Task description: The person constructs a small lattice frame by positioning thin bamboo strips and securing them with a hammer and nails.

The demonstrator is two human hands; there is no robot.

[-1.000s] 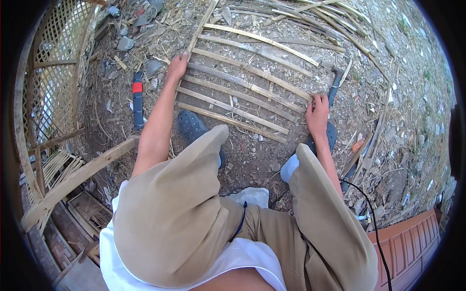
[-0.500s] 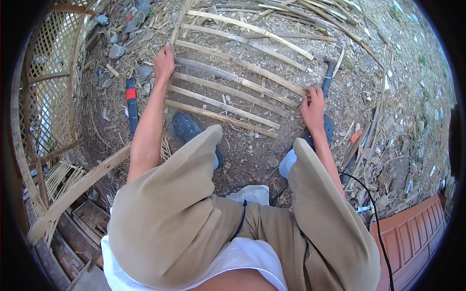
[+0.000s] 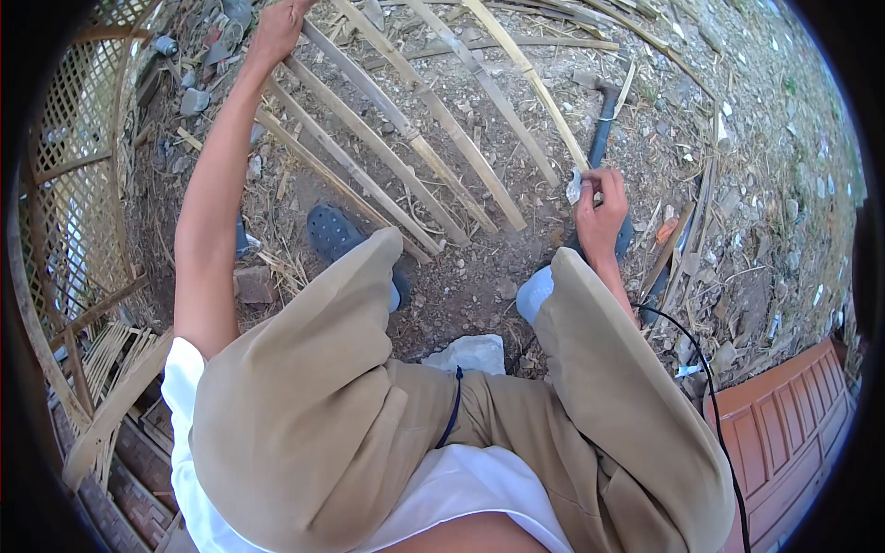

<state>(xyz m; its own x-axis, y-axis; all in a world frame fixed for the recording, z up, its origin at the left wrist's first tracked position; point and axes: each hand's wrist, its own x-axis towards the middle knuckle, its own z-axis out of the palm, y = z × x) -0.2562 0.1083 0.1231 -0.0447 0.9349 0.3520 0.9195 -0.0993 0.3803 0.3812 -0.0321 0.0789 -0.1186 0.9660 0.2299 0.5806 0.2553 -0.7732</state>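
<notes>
A rack of several split bamboo slats point(image 3: 396, 120) lies on the ground in front of me, its slats slanting from the far left toward my feet and spread like a fan. At the top edge of the view my left hand point(image 3: 275, 35) is closed on the rack's far left end, where the slats meet a cross strip. My right hand point(image 3: 601, 210) has its fingers pinched at the near end of the rightmost slat point(image 3: 535, 81). Beside those fingertips is a small whitish scrap point(image 3: 573, 187); whether they touch it I cannot tell.
A dark-handled hammer-like tool point(image 3: 602, 129) lies beyond my right hand. Loose bamboo strips point(image 3: 645, 37) are piled at the far right. My clogs point(image 3: 334, 232) stand near the slat ends. A lattice panel point(image 3: 83, 157) is at left, a brown plastic piece point(image 3: 784, 405) at lower right.
The rack has turned clockwise, its near ends swinging down and left. My left hand has moved away with its far end; my right hand has gone from a middle slat to the rightmost one.
</notes>
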